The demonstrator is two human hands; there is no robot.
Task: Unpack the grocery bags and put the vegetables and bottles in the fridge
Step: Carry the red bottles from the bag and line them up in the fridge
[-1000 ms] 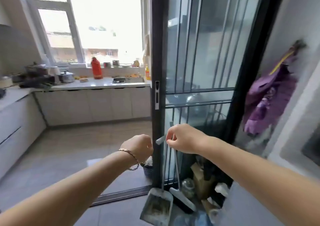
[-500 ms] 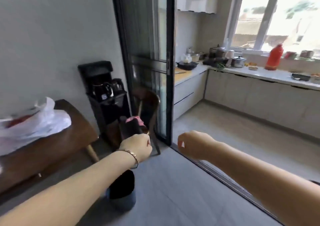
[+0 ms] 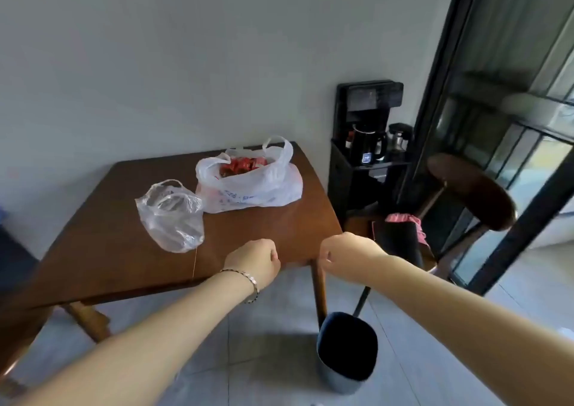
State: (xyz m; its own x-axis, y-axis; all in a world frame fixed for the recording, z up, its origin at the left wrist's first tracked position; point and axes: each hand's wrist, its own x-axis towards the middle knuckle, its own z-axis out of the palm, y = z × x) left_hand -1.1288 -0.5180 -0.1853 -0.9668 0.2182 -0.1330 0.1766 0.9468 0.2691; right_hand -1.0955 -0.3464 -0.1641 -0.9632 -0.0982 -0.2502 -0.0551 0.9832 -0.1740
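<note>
The left hand (image 3: 253, 261) and right hand (image 3: 348, 255) are held curled into empty fists over the near edge of the counter (image 3: 93, 250). Farther back on it, a white grocery bag (image 3: 251, 185) and a clear plastic bag (image 3: 172, 216) are set side by side.

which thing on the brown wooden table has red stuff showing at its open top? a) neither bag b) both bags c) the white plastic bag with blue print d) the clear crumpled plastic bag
c: the white plastic bag with blue print gapes at the top with red items showing inside. The clear crumpled plastic bag beside it on the brown wooden table shows nothing red.
</note>
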